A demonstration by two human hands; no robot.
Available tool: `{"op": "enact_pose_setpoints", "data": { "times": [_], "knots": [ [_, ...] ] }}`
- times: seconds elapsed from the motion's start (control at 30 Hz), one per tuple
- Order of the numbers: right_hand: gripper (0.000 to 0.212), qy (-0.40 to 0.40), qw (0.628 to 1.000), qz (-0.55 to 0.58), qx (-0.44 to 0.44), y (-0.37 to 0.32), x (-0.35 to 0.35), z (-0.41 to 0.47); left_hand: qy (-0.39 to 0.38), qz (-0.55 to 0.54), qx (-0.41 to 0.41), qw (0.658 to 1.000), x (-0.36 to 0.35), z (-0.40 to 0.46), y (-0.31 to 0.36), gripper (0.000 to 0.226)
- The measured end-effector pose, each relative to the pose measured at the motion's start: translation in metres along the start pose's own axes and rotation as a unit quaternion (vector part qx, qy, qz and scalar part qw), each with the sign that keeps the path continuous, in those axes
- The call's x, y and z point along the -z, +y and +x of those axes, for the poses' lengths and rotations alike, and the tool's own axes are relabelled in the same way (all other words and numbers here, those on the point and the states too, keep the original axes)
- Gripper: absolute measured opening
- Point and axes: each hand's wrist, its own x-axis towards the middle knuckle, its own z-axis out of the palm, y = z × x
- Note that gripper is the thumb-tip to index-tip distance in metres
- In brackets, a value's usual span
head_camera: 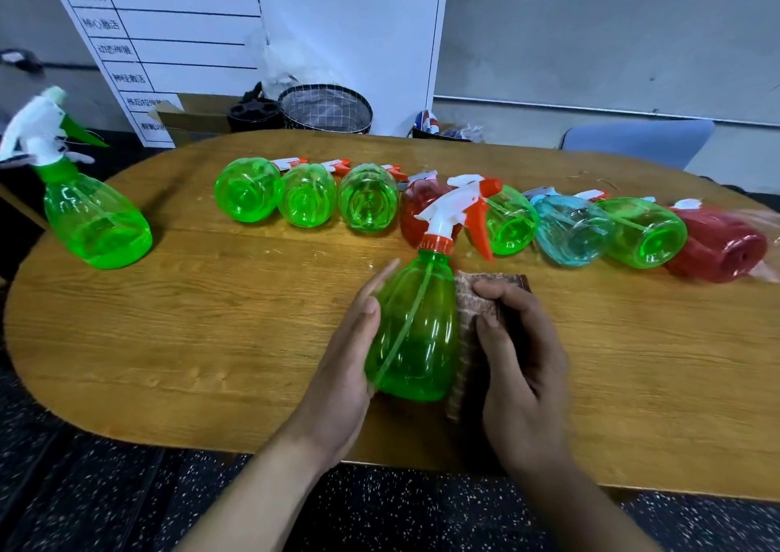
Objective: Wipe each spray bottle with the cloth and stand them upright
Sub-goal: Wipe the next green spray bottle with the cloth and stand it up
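A green spray bottle [415, 332] with a white and orange trigger head is held above the wooden table [211, 319]. My left hand [342, 378] grips its left side, fingers curved round the body. My right hand [519, 361] presses a brown cloth [468, 310] against the bottle's right side, fingers curled over it. One green bottle [95, 222] with a white and green head stands upright at the far left. Several bottles lie on their sides in a row behind: green [249, 194], red [422, 209], light blue [570, 230], red [717, 247].
A blue chair [637, 142] stands behind the table at the right. A mesh basket [325, 108], a cardboard box [190, 116] and a white board with a chart [177, 36] are behind the far edge. Dark speckled floor lies below the near edge.
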Motion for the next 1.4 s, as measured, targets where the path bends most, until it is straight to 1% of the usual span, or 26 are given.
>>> {"op": "enact_pose_setpoints", "data": {
  "times": [0.1,0.17,0.27,0.37,0.4,0.47,0.53,0.6,0.67,0.73,0.8,0.9,1.0,1.07,1.13,1.2,1.3,1.33,1.4],
  "knots": [
    [0.024,-0.005,0.999,0.028,-0.018,0.003,-0.004,0.0,0.02,0.012,-0.007,1.0,0.0,0.002,0.001,0.041],
    [0.026,-0.006,0.999,0.021,-0.03,0.006,-0.003,0.001,0.02,0.02,-0.01,1.0,0.001,0.003,-0.003,0.042],
    [0.03,0.006,0.999,-0.011,-0.042,0.011,-0.001,0.001,0.01,0.017,-0.015,1.0,0.001,0.001,-0.007,0.052],
    [0.03,0.008,0.999,-0.014,-0.047,0.013,-0.003,0.0,-0.009,0.052,-0.032,0.998,0.0,0.002,-0.008,0.071],
    [0.03,0.004,0.999,-0.013,-0.045,0.013,-0.004,-0.001,-0.013,0.059,-0.034,0.998,0.0,0.002,-0.009,0.072],
    [0.03,0.003,0.999,-0.018,-0.027,0.012,-0.005,-0.002,-0.012,0.063,-0.036,0.997,0.0,0.003,-0.01,0.062],
    [0.029,0.006,0.999,-0.051,0.018,0.007,-0.004,0.0,-0.011,0.079,-0.046,0.996,-0.001,0.002,-0.01,0.052],
    [0.03,0.006,0.993,-0.099,0.06,0.001,-0.001,0.003,-0.018,0.099,-0.053,0.994,-0.004,0.001,-0.01,0.05],
    [0.032,-0.002,0.988,-0.142,0.068,-0.001,0.0,0.007,-0.028,0.104,-0.053,0.993,-0.005,0.001,-0.011,0.049],
    [0.035,-0.028,0.981,-0.181,0.062,0.001,0.0,0.007,-0.03,0.104,-0.053,0.993,-0.006,0.001,-0.01,0.046],
    [0.035,-0.056,0.975,-0.198,0.079,0.002,0.002,0.006,-0.026,0.081,-0.046,0.995,-0.006,0.001,-0.009,0.043],
    [0.034,-0.109,0.963,-0.204,0.137,0.002,0.005,0.0,0.0,0.066,-0.042,0.997,-0.001,0.002,-0.008,0.044],
    [0.033,-0.171,0.943,-0.211,0.193,0.004,0.005,-0.011,0.026,0.054,-0.034,0.998,0.002,0.005,-0.006,0.048],
    [0.033,-0.203,0.927,-0.225,0.221,0.003,0.004,-0.016,0.027,0.032,-0.034,0.999,0.003,0.006,-0.005,0.047],
    [0.032,-0.215,0.916,-0.233,0.244,0.002,0.003,-0.017,0.02,0.014,-0.03,0.999,0.004,0.006,-0.006,0.048],
    [0.032,-0.191,0.931,-0.212,0.228,-0.003,0.004,-0.015,0.017,0.028,-0.033,0.999,0.002,0.005,-0.007,0.048],
    [0.034,-0.085,0.967,-0.189,0.149,-0.006,0.008,-0.003,-0.002,0.081,-0.039,0.996,0.002,0.005,-0.012,0.05],
    [0.035,-0.056,0.971,-0.197,0.121,-0.006,0.008,0.001,-0.017,0.096,-0.039,0.994,0.002,0.004,-0.013,0.051],
    [0.037,-0.047,0.972,-0.217,0.083,-0.003,0.007,0.007,-0.04,0.116,-0.048,0.991,0.0,0.002,-0.013,0.05]
  ]
}}
